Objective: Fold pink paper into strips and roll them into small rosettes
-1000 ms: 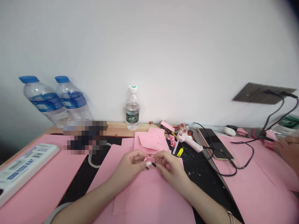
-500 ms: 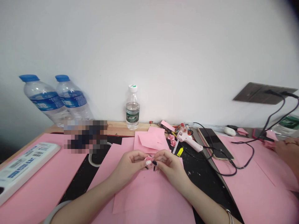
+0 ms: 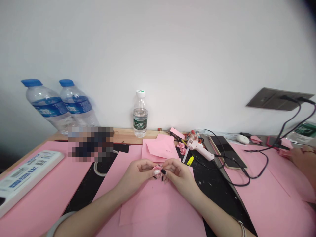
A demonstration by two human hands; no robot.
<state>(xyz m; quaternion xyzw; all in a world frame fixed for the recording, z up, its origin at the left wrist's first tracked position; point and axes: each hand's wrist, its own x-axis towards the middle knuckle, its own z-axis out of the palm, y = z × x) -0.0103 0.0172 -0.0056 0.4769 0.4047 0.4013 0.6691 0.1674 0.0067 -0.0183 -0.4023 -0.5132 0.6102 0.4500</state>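
Two hands pinch a small pink paper rose (image 3: pixel 157 168) at the lower centre of the frame.

The person's left hand (image 3: pixel 138 173) has its thumb and fingers closed on the rose from the left side, and the right hand (image 3: pixel 179 175) pinches it from the right side, so that both hands almost meet around it; the fingers partly hide the flower. Below them lie pink paper sheets (image 3: pixel 158 207), and just above in the frame is a folded pink paper (image 3: pixel 159 149). To the right of this paper are two paper flowers (image 3: pixel 182 148), near a pale hot glue gun (image 3: pixel 198 148) with a yellow tag (image 3: pixel 190 160). Further right lies a smartphone (image 3: pixel 228 152). A bottle with green label (image 3: pixel 140 123) stands above the centre. At the right edge, another person's hand (image 3: pixel 302 158) touches pink paper.
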